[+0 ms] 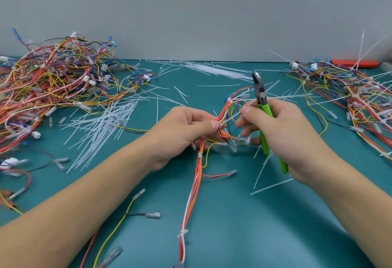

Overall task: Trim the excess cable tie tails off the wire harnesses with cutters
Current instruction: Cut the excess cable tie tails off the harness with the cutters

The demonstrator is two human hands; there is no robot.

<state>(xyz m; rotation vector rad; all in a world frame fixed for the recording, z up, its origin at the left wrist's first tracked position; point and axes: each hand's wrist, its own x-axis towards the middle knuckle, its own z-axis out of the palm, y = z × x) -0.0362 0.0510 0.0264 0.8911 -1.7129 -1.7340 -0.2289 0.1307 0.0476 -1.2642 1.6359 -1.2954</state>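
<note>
While left hand (186, 127) pinches harness (197, 174), right hand (282, 132) hides cutters (263, 106) handles.

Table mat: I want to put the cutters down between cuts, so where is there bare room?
Barest is the green mat near you, between the harness the left hand holds and the right forearm. Crowded: the wire pile at left, the pile at right, and the cut tie tails strewn between.

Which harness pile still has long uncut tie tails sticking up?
The right pile: long white tails poke up from it. The left pile shows none.
</note>
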